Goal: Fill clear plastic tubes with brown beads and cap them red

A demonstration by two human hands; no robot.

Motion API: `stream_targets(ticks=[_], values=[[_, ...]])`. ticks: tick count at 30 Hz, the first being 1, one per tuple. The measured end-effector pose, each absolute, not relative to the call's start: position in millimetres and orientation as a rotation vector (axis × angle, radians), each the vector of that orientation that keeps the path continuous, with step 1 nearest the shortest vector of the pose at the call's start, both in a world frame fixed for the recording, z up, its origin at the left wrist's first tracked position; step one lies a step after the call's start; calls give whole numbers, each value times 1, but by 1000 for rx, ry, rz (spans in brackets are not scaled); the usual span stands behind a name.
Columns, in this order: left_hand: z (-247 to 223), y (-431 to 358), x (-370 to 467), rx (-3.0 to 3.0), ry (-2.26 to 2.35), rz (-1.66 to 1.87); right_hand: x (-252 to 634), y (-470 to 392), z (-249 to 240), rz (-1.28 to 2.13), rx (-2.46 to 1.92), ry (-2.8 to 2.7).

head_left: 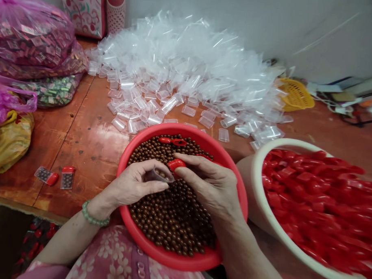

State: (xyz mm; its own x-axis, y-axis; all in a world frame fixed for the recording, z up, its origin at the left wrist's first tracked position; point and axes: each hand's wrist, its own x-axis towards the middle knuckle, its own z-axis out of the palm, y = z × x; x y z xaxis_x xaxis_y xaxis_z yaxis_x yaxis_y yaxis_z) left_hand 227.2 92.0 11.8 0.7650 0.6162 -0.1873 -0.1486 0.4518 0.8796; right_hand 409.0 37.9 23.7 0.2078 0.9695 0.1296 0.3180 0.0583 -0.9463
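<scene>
Over a red basin [122, 165] of small brown balls [171, 220], my left hand [138, 180] grips a clear plastic case [162, 175] with some balls inside, its open end facing right. My right hand [209, 181] pinches a red plastic cap [176, 164] close to that open end; whether the two touch I cannot tell. More red caps [173, 141] lie on the balls at the basin's far side. On the table to the left are two filled cases with red caps, one tilted [46, 175] and one upright [67, 177].
Behind the basin spreads a large heap of clear cases [188, 70]. A white tub [258, 178] full of red caps [318, 209] stands at right. Pink bags [33, 36] of small packets and a yellow bag [11, 145] sit at left. A yellow basket [297, 94] lies at the back right.
</scene>
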Motion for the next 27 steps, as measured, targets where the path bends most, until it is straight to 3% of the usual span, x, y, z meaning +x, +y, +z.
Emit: stream_targets(ticks=[27], values=[[3, 88, 228, 1280, 538, 550, 390, 36, 30, 228, -1295, -1819]])
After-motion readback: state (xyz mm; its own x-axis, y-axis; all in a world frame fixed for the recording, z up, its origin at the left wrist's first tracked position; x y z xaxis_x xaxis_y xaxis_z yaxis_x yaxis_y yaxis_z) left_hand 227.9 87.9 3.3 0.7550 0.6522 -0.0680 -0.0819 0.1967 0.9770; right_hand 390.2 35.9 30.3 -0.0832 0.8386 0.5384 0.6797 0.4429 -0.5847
